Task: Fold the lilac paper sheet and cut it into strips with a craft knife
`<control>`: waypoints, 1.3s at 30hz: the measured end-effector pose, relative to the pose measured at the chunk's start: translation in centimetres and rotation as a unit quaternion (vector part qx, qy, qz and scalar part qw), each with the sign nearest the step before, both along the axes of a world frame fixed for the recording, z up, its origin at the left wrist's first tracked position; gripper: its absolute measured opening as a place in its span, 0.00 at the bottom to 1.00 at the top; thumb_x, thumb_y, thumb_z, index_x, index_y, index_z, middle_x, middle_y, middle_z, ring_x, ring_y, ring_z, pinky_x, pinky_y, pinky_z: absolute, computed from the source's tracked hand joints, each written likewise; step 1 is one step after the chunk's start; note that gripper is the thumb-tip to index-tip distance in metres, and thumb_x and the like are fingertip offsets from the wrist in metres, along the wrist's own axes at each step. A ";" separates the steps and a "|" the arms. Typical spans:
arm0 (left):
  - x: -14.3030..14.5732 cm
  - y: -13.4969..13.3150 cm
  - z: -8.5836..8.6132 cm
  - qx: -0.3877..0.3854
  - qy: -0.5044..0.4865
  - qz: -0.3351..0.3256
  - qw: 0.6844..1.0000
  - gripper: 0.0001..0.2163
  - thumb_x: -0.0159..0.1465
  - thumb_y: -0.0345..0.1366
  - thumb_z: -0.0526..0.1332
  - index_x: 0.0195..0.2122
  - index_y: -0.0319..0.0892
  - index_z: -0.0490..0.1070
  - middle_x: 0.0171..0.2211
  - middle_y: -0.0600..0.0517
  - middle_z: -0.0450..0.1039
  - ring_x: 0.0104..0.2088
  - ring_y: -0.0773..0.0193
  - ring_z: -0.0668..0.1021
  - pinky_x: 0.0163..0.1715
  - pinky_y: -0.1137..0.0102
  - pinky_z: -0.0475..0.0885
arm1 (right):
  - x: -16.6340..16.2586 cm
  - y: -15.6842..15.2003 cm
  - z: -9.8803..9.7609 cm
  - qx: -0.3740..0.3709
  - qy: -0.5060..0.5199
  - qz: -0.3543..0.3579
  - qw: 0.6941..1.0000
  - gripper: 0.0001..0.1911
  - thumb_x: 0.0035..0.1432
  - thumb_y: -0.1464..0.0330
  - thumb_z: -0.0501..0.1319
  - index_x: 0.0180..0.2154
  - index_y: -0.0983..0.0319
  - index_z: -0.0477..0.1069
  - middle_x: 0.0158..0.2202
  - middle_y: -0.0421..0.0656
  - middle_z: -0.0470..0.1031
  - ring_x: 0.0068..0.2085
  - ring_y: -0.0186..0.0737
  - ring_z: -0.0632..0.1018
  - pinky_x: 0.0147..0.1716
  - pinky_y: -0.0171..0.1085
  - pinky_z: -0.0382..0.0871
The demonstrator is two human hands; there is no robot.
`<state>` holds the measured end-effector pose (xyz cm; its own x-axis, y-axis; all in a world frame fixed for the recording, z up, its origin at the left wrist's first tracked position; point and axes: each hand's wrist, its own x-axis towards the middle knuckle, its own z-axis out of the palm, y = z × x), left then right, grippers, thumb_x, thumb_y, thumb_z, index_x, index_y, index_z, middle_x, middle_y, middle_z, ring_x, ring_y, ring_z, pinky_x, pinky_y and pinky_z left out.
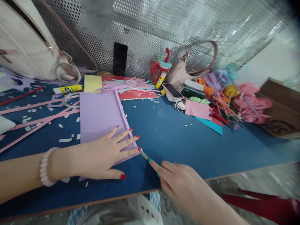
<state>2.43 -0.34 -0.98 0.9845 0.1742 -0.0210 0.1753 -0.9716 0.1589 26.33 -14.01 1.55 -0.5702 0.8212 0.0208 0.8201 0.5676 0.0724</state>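
My left hand (100,154) lies flat with fingers spread over a purple sheet of paper (100,115). A narrow folded strip runs along the sheet's right edge, under my fingertips. My right hand (178,175) is closed around a craft knife (144,155) with bits of teal showing at its handle. Its blade points up and left, by the sheet's lower right corner and close to my left little fingertip. Most of the knife's handle is hidden inside my right hand.
Behind the sheet are a glue stick (67,89), tape rolls (71,100), yellow paper (93,83) and a propped phone (120,59). Pink strips (42,120) and scraps lie left. Rightward are another phone (172,92), coloured craft pieces (252,103) and a cardboard box (281,112).
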 end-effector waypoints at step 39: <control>-0.4 1.3 -0.6 0.040 0.005 0.015 0.999 0.31 0.70 0.55 0.44 0.68 0.42 0.47 0.68 0.49 0.45 0.68 0.55 0.51 0.65 0.55 0.39 | 2.7 2.9 -0.3 -0.047 0.033 0.052 0.997 0.19 0.61 0.77 0.55 0.54 0.65 0.68 0.31 0.42 0.71 0.31 0.39 0.72 0.30 0.39 0.66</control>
